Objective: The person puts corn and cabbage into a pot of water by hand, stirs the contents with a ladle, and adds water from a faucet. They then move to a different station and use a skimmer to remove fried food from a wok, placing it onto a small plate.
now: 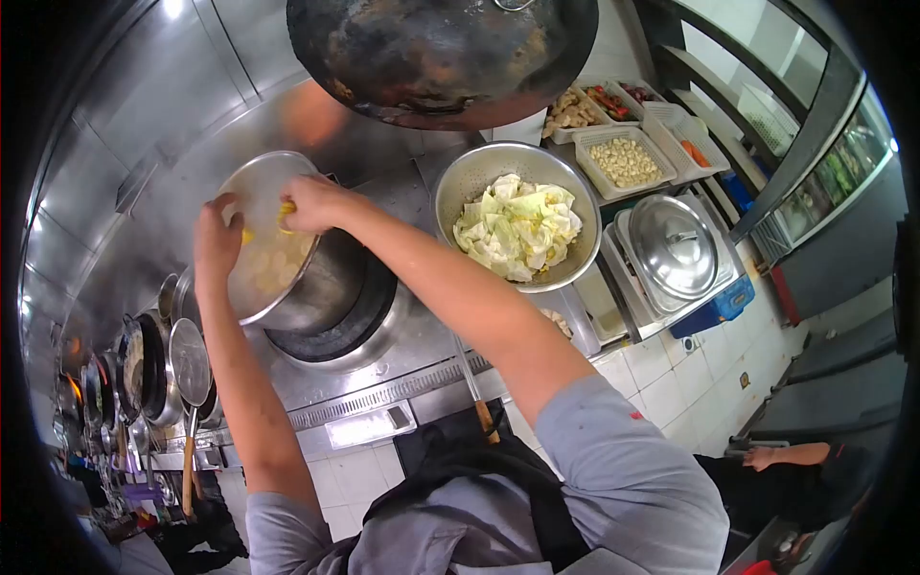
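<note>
A large steel pot (337, 295) sits on the round black burner (369, 321), with pale round pieces (273, 268) in cloudy liquid inside. Over its opening, my right hand (314, 203) is closed around a small yellow piece (287, 213), whose kind I cannot make out. My left hand (218, 244) is at the pot's left side, thumb and fingers apart. Another yellow bit (246, 236) shows beside its thumb, seemingly not gripped. Right of the pot stands a steel colander (448, 206) of torn cabbage leaves (517, 225).
A blackened wok (441, 67) hangs above. Baskets of garlic cloves (623, 163), ginger (572, 110) and peppers stand at back right, near a lidded steel container (674, 246). Strainers (191, 364) and pans line the left. Another person's arm (791, 454) shows at lower right.
</note>
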The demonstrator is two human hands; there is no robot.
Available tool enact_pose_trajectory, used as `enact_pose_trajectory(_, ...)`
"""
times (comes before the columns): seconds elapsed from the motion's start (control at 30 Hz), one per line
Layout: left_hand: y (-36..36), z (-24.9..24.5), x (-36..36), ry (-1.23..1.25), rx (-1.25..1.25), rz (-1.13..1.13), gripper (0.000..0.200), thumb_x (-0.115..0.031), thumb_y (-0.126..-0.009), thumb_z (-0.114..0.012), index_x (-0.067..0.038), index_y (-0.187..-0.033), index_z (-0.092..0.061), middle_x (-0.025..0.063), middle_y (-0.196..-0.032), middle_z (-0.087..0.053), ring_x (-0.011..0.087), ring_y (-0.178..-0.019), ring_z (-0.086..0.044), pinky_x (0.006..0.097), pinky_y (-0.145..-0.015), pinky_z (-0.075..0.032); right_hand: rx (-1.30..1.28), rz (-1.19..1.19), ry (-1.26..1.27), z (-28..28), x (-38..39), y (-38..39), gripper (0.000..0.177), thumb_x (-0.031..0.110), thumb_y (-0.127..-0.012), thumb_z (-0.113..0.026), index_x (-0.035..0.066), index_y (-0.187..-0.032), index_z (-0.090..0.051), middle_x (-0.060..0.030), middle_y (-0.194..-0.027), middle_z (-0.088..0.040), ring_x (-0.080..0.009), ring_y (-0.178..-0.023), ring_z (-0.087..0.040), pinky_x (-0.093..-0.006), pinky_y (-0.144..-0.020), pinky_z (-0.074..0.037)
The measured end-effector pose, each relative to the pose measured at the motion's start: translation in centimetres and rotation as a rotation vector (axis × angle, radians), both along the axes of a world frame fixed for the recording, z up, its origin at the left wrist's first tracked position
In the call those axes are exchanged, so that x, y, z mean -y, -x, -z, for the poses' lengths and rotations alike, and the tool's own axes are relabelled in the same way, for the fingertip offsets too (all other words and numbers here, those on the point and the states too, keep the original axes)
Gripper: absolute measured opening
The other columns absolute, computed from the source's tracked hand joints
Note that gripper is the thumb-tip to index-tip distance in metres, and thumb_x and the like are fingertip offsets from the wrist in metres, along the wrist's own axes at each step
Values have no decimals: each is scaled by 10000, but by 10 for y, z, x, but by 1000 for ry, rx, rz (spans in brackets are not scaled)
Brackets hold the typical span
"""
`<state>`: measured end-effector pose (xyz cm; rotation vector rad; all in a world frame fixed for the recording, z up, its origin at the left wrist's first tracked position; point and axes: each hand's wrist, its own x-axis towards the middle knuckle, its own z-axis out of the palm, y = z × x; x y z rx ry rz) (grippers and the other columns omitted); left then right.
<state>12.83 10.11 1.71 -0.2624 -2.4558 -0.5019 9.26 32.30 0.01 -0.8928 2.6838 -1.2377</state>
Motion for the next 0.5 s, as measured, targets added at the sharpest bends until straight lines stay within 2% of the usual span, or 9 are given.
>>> enact_pose_trajectory(0.07, -39, -31, -26, -32, 31, -111, 324, -69, -848, -673, -27, -1169, -662, 194, -1121, -673, 333, -984, -670, 394, -848, -522, -315, 151, 187, 25, 18, 23, 431, 280, -748, -773, 29, -1091, -702, -225, -993, -707, -324, -961, -696, -413, -864, -541)
enact_pose_trajectory(0.17, -88, -47, -76, -166, 96, 2, 314, -75, -867, -668, -21, -1176, -656, 179, -1142, -657, 322, -969, -669, 393, -836, -524, -476, 87, 259, 12, -41, 13, 371, 231, -780, -744, 32, -1090, -699, -207, -987, -712, -322, -934, -700, -405, -826, -543)
enact_pose_trajectory(0.27, -128, -35, -130, -288, 226, 194, 313, -26, -847, -685, -16, -1159, -664, 139, -1103, -666, 247, -913, -674, 368, -821, -529, -305, 140, 36, 10, -155, -21, 239, 166, -811, -689, 38, -1011, -715, -167, -931, -721, -308, -871, -702, -398, -759, -538)
enact_pose_trajectory(0.3, -136, -24, -150, -377, 278, 276, 307, -8, -839, -691, -7, -1144, -666, 137, -1088, -669, 218, -879, -677, 346, -801, -536, -258, 189, -14, 17, -200, -23, 201, 171, -822, -630, 32, -936, -719, -214, -971, -698, -378, -947, -676, -454, -830, -535)
enact_pose_trajectory(0.33, -141, -10, -168, -406, 323, 365, 305, -4, -836, -697, 3, -1138, -664, 132, -1062, -667, 192, -833, -673, 321, -768, -539, -208, 259, -156, 26, -245, -21, 190, 139, -825, -605, 9, -915, -711, -240, -948, -690, -390, -931, -673, -465, -807, -532)
enact_pose_trajectory(0.37, -143, 7, -186, -432, 372, 452, 303, -1, -833, -703, 13, -1133, -662, 128, -1036, -664, 165, -786, -670, 296, -735, -543, -86, 496, -289, 43, -285, -19, 114, 73, -796, -623, 9, -867, -685, -196, -830, -697, -333, -790, -687, -406, -699, -518)
enact_pose_trajectory(0.43, -135, 60, -220, -585, 551, 545, 362, -15, -847, -701, 43, -1186, -589, 131, -981, -647, 164, -743, -674, 270, -677, -543, -127, 525, -465, 74, -346, -11, 116, 38, -773, -613, 4, -857, -685, -210, -849, -696, -369, -833, -684, -420, -725, -525)
enact_pose_trajectory(0.5, -121, 123, -250, -943, 734, 568, 386, -43, -875, -687, 36, -1209, -512, 128, -960, -638, 189, -759, -685, 297, -668, -563, -82, 552, -509, 97, -370, -9, 140, 22, -760, -609, 12, -871, -694, -210, -906, -699, -370, -900, -680, -422, -771, -529)
